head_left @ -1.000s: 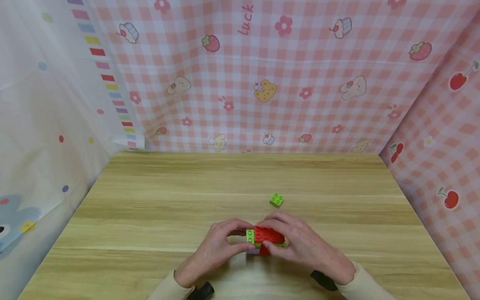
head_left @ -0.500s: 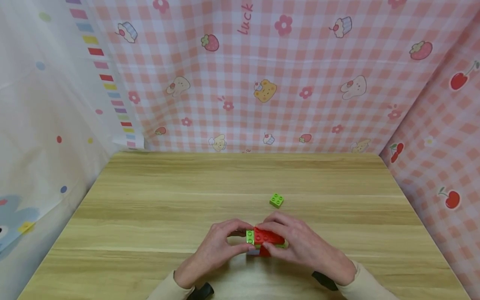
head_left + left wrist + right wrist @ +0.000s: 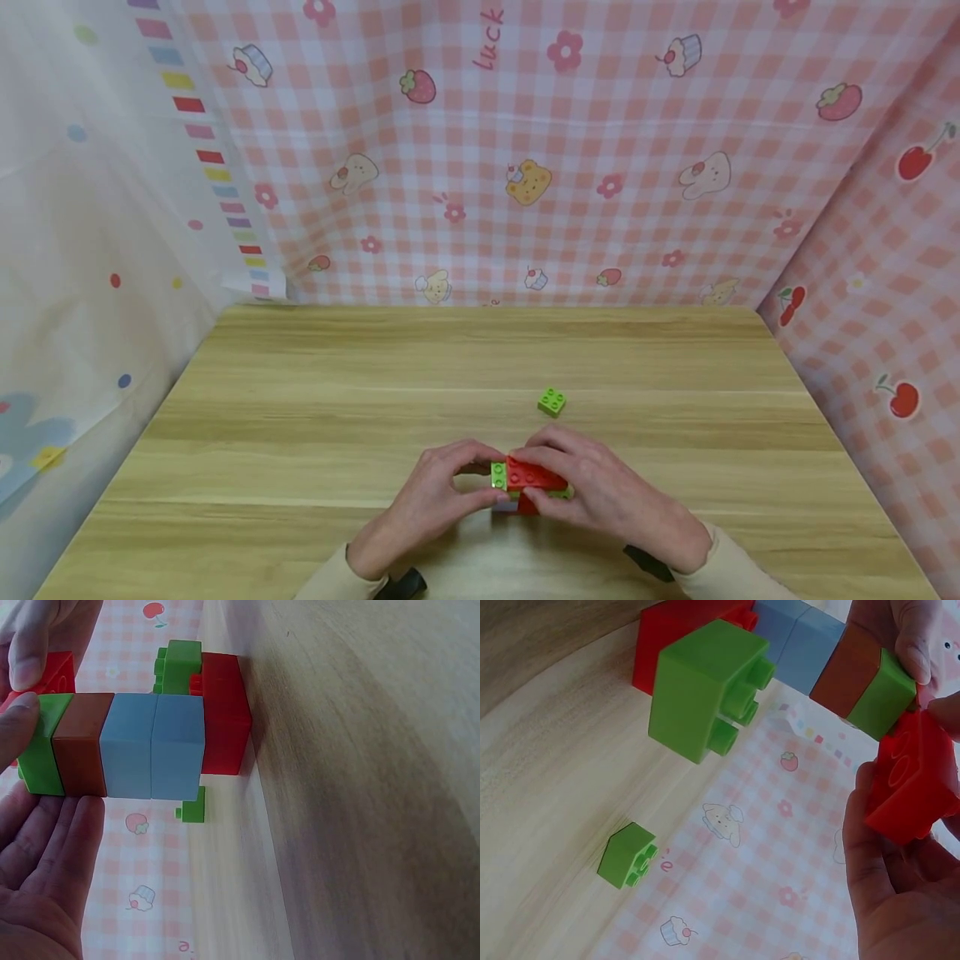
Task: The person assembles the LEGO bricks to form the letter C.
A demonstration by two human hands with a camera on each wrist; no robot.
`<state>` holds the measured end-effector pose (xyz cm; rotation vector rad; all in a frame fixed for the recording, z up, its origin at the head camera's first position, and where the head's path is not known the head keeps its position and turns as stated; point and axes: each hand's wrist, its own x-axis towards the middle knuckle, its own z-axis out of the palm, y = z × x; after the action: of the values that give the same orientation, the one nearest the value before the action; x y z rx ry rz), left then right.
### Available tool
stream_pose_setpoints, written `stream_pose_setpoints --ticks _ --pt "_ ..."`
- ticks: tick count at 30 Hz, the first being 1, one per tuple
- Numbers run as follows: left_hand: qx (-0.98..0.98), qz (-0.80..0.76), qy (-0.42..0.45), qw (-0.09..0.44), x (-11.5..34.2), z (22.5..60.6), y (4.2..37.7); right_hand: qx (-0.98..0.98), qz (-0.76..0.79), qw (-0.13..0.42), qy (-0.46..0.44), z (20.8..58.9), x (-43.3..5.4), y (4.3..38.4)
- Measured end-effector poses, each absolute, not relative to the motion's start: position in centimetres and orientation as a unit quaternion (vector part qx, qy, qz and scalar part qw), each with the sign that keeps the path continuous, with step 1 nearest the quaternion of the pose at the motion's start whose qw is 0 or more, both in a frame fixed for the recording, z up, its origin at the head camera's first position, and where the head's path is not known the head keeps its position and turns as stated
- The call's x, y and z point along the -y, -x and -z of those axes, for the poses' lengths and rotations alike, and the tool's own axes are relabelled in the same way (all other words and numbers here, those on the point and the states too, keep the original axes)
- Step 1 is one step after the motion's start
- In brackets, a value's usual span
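A toy-brick tower stands between the hands. Its red base brick rests on the table, with two blue-grey bricks, a brown brick and a green brick stacked above one end. A second green brick sits on the base's other end. My left hand grips the tower's top green brick between thumb and fingers. My right hand holds a red brick against that green brick, overhanging to the right. Whether the studs are engaged is hidden by the fingers.
A loose green brick with studs up lies on the wooden table, beyond the right hand. Pink checked cloth hangs along the table's back edge, with more cloth at both sides. Dark straps show at both wrists.
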<state>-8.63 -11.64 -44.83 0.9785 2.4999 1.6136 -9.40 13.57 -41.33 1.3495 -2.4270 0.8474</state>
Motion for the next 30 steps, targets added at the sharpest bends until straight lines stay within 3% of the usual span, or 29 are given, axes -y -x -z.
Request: stream_pose_setpoints --ticks 30 --pt "-0.842 -0.467 -0.272 0.001 11.7 44.2 8.1 0.855 -0.315 0.146 -0.386 41.0 -16.4 9.7"
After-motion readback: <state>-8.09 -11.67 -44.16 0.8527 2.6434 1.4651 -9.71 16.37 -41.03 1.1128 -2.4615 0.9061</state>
